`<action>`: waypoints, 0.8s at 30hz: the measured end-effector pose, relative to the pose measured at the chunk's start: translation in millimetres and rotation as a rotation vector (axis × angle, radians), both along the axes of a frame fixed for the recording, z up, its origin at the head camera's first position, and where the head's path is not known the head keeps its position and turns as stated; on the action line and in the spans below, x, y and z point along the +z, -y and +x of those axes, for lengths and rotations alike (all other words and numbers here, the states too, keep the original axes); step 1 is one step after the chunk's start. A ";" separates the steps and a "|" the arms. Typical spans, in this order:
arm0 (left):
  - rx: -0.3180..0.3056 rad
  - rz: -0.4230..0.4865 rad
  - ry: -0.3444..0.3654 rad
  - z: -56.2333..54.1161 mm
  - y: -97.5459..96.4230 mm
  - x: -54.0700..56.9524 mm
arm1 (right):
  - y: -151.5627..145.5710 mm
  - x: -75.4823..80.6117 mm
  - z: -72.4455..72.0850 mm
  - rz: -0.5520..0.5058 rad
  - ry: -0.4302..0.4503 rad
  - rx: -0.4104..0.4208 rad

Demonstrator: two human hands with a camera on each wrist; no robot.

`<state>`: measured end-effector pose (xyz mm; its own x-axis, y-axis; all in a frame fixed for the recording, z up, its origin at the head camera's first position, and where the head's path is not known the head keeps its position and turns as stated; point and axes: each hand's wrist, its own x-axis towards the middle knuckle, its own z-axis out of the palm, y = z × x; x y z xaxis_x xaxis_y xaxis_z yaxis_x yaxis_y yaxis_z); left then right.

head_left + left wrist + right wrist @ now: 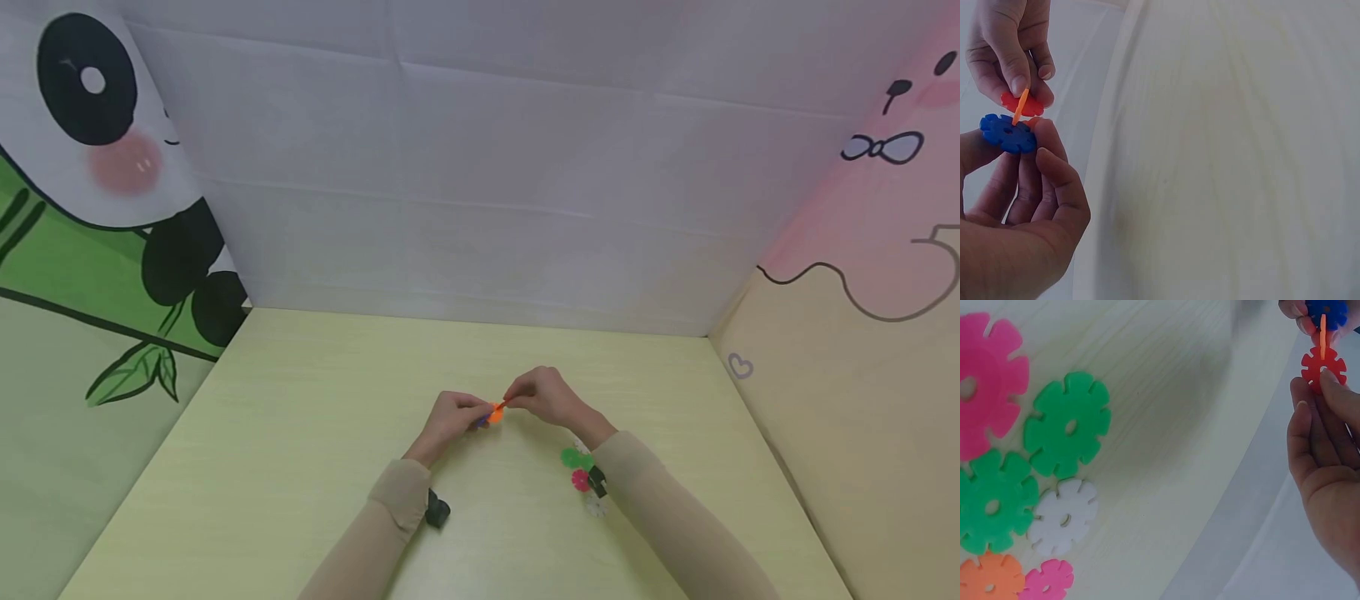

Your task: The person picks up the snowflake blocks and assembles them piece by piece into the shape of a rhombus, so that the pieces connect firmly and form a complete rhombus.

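Head view shows two bare hands close together over the middle of the desk (315,375), each with a small plastic disc. The left hand (448,418) pinches a blue disc (999,137) between its thumb and fingers. The right hand (551,396) pinches a red disc (1314,366), with its thumb on the flat side. Both discs have little cuts all round, like flower petals. Between them is a thin orange disc (1323,337), turned so I see just its edge. One end is at the blue disc and the other end is at the red one. I can't tell how far it is pushed in. A bit more orange peeks out behind the blue disc, and I can't tell if that is another piece.

More discs lie on the desk near the right arm. In the right wrist view, I can see a big pink disc (1000,359), an upper green disc (1088,403), a lower green disc (1013,487), a white disc (1047,532), a loose orange disc (1000,567) and a small pink disc (1059,574), all bunched up. Both arms have tan sleeves (667,500). A white cloth (480,167) hangs at the back, and a big panda picture (120,208) is on the left side
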<state>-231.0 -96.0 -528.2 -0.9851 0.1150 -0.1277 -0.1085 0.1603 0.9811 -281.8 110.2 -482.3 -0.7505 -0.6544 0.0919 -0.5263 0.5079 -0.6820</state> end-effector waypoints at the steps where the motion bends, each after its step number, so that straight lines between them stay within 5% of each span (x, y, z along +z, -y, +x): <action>1: 0.004 0.000 0.000 0.0 -0.2 -0.1 | 0.3 0.0 0.3 -0.003 -0.003 0.001; 24: 0.022 0.036 -0.018 0.8 1.8 0.7 | 2.3 -4.3 0.9 -0.020 0.029 -0.021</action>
<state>-230.1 -97.8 -527.5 -0.9896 0.0976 -0.1058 -0.0935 0.1224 0.9881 -280.9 107.9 -486.6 -0.7669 -0.6364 0.0827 -0.4953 0.5049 -0.7069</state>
